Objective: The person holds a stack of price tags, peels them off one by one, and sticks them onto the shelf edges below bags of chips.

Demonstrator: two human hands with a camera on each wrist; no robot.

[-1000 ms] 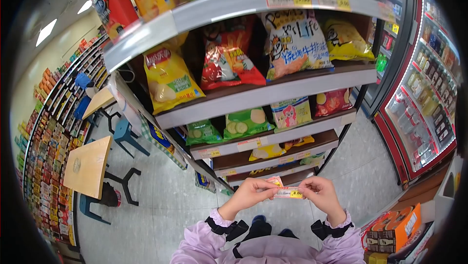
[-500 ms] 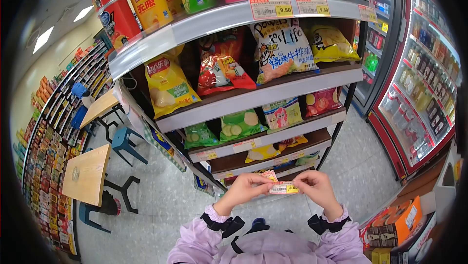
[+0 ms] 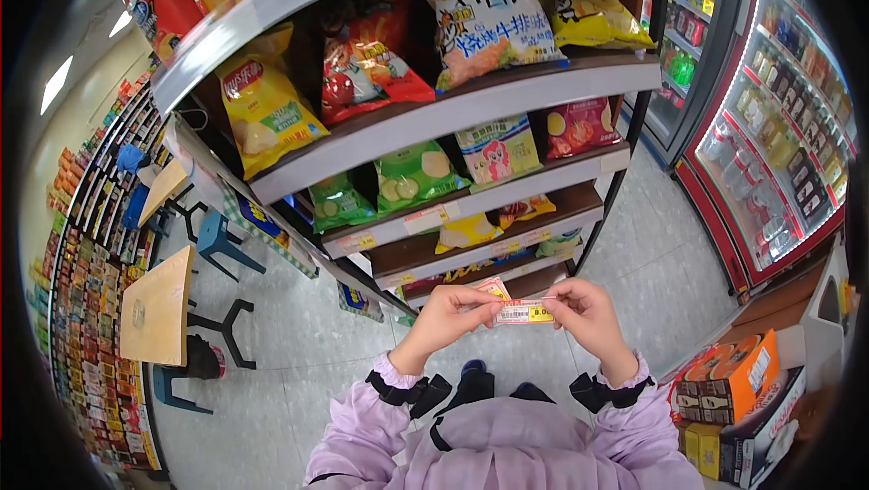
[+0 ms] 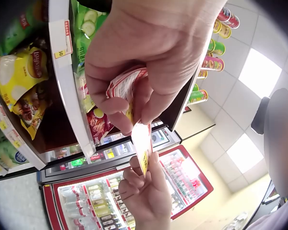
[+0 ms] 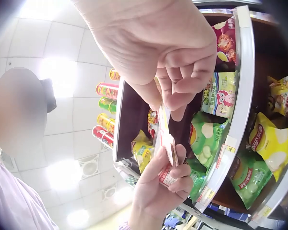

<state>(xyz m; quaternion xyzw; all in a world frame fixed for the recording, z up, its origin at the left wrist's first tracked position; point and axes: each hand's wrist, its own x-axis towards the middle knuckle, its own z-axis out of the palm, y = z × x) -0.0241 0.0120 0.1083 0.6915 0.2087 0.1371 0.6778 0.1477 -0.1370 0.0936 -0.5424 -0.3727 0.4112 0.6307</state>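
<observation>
Both hands meet in front of the snack shelf, over the floor. Between them is a red-and-white price tag (image 3: 518,312) with a yellow patch reading 8.00. My left hand (image 3: 445,318) pinches its left end between thumb and fingers. That hand also holds a small stack of similar price tags (image 4: 127,85), fanned and bent inside the curled fingers. The tag's right end is pinched by my right hand (image 3: 584,320). Seen from the right wrist, the tag (image 5: 164,129) stands nearly edge-on between the two thumbs.
The shelf holds chip bags, such as a yellow one (image 3: 270,110) and a white one (image 3: 493,24). Lit drink fridges (image 3: 769,128) stand to the right, with boxes (image 3: 729,381) below. Leftward are wooden tables (image 3: 156,304), blue stools (image 3: 217,241) and a long stocked wall shelf (image 3: 95,309).
The head view has tilted and shifted, so the shelf now sits higher and further left. Both hands keep their pinch on the tag and appear slightly higher in view.
</observation>
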